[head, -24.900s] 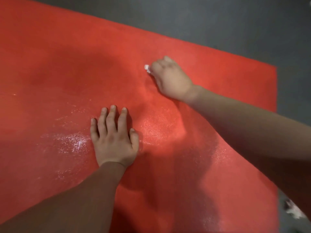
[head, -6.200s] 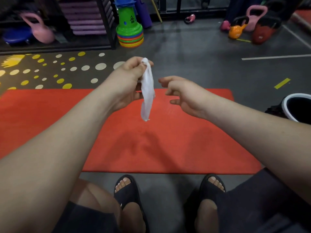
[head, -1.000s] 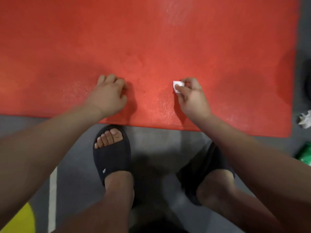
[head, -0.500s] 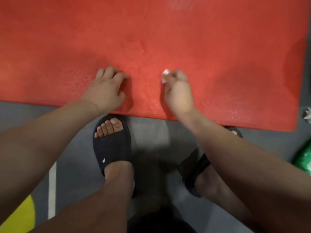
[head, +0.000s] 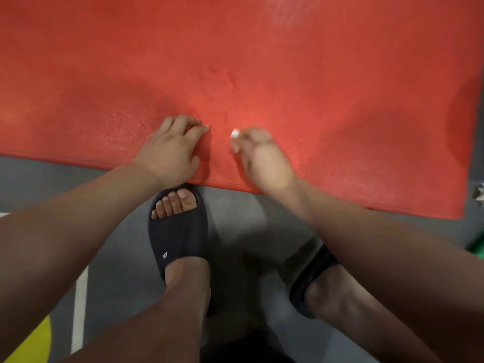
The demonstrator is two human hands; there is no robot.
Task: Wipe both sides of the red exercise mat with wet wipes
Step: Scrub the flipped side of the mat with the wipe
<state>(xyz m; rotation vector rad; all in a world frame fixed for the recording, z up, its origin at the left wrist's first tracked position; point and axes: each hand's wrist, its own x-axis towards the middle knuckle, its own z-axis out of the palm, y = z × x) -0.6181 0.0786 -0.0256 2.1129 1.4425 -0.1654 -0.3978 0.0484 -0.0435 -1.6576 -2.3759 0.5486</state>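
Observation recorded from my head camera, looking down.

The red exercise mat [head: 262, 61] lay flat on the grey floor [head: 235, 205] and filled the upper part of the view. Its near edge ran just ahead of my feet, and its right-hand corner was in view at the lower right. The mat's surface near my hands carried a fine speckled sheen.

My left hand [head: 170, 153] rested on the mat just inside the near edge. Its fingers were bent, with the tips down on the mat, and they held nothing.

My right hand [head: 264, 163] lay on the mat just beside the left, the two hands near each other but apart. Its fingers were curled round a small wadded wet wipe [head: 235, 133], of which only a white corner showed at the fingertips, against the mat. The hand was blurred, so I could not tell the exact grip.

My left foot, in a black sandal [head: 178, 231], stood on the floor with the toes right at the mat's near edge, below the left hand. My right foot, in a matching sandal [head: 311, 279], was further back, partly hidden by my right forearm.

A white line [head: 78, 310] and a yellow patch [head: 34, 344] marked the floor at lower left. A green object [head: 478, 247] and a crumpled white scrap [head: 480, 192] were cut off by the right edge of the frame; I could not identify either.
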